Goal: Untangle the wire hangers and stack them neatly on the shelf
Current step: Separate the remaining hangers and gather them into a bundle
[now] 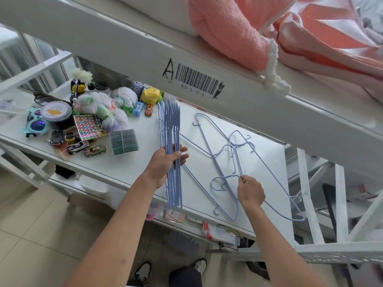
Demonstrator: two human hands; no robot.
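Note:
My left hand (165, 165) holds a bundle of several light blue wire hangers (171, 129) edge-on above the white shelf (143, 162), fingers wrapped round the wires. To the right, a tangle of blue wire hangers (234, 160) lies flat on the shelf, hooks crossing near its middle. My right hand (249, 191) pinches a wire of that tangle at its near side, close to a curved hook (217, 184). One hanger reaches past the shelf's right front corner.
The shelf's left half holds toy cars (77, 147), a sticker sheet (89, 127), sunglasses (36, 123), yarn balls (116, 119), a round tub (56, 111) and a card stack (123, 140). A white beam (196, 79) with a barcode label overhangs the back. Pink blankets lie above it.

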